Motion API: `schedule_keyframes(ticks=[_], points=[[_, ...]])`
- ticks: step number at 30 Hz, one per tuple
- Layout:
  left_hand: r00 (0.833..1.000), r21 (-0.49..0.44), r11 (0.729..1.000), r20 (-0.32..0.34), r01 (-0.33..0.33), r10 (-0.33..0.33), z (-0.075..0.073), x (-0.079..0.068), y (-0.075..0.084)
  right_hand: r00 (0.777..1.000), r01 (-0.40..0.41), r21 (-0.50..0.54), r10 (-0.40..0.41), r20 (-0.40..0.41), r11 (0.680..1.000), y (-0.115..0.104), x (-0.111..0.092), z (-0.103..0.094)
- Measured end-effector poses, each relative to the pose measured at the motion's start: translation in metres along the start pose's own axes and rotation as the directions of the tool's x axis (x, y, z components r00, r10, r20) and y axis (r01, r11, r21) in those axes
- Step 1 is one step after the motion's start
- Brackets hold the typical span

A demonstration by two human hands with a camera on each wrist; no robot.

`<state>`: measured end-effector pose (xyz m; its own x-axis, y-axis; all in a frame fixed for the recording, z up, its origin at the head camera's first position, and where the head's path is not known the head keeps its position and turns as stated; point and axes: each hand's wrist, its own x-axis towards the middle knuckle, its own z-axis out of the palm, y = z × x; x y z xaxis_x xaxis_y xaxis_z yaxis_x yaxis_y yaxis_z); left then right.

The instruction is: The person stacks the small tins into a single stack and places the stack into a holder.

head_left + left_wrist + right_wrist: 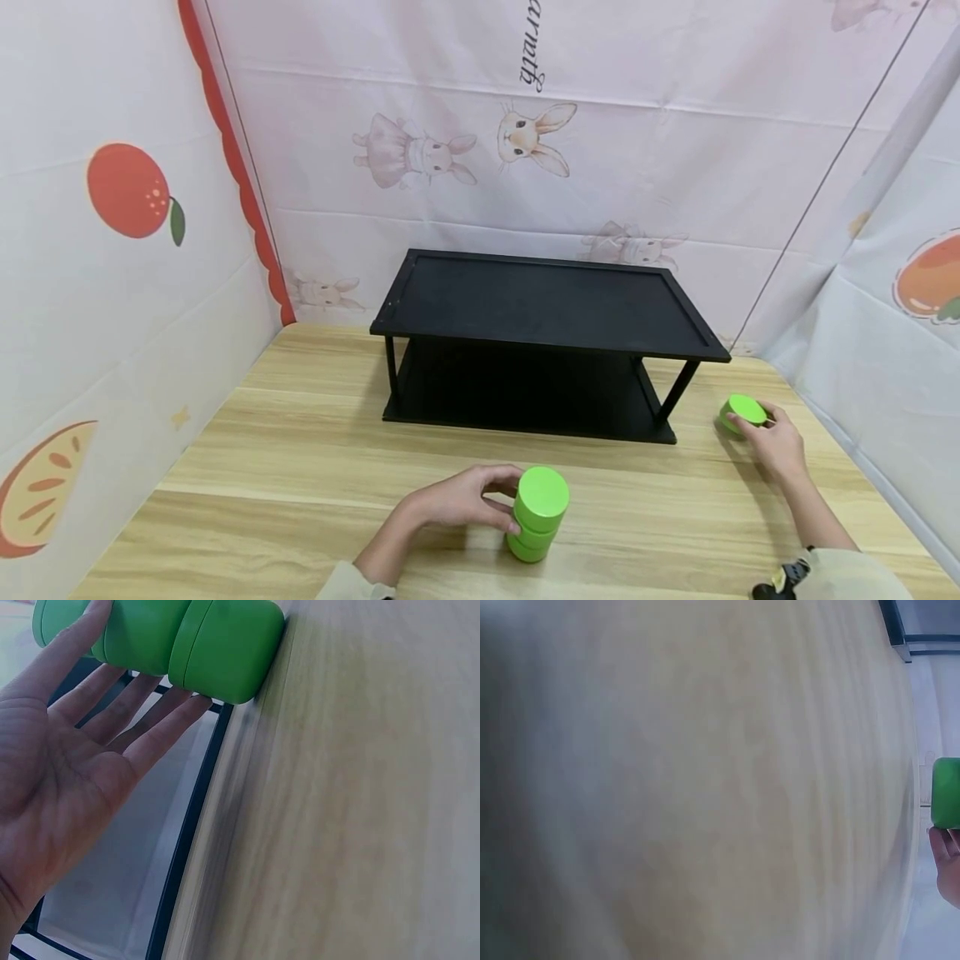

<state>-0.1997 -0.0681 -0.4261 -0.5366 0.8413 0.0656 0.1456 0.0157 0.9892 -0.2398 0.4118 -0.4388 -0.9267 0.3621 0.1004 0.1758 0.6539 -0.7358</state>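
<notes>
Toward the front of the table stands an upright stack of green round canisters (538, 510), smooth and seamed. My left hand (474, 498) holds it from the left, thumb on the near side and fingers reaching behind. In the left wrist view, the thumb of the left hand (56, 750) crosses the canisters (225, 649) and the fingertips meet their side. Far to the right, my right hand (780, 446) grips a single short green canister (745, 409) between thumb and fingers. Only part of that canister (946, 793) and hand (949, 874) shows in the right wrist view.
A black two-tier rack (540, 300) stands at the back of the wooden table (300, 467), its lower shelf (525, 392) under the top. The right hand is beyond the rack's right end. Printed cloth (450, 75) hangs behind and at both sides.
</notes>
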Motion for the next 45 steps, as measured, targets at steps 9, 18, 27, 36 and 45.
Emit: schedule_keyframes(ticks=[9, 18, 27, 36, 45], points=[[1.0, -0.005, 1.0, -0.004, 0.001, -0.001, 0.001, 0.0, 0.001, 0.999, 0.034, -0.002, -0.034, 0.002, 0.999, -0.002, -0.002, -0.001], [1.0, 0.002, 1.0, -0.004, -0.001, 0.001, 0.0, 0.0, 0.0, 0.998, 0.06, -0.015, -0.06, 0.006, 0.998, -0.004, -0.005, -0.001], [1.0, 0.006, 1.0, -0.007, -0.01, 0.01, 0.0, 0.001, -0.001, 0.994, 0.113, -0.011, -0.113, 0.001, 0.994, -0.011, -0.006, -0.003], [1.0, -0.007, 1.0, -0.007, -0.005, 0.005, 0.001, 0.0, 0.0, 0.992, 0.124, 0.009, -0.124, 0.027, 0.992, -0.02, -0.009, -0.004], [1.0, -0.01, 1.0, -0.003, -0.001, 0.001, 0.001, -0.001, 0.001, 0.991, 0.128, 0.023, -0.129, 0.041, 0.991, -0.028, -0.013, -0.006]])
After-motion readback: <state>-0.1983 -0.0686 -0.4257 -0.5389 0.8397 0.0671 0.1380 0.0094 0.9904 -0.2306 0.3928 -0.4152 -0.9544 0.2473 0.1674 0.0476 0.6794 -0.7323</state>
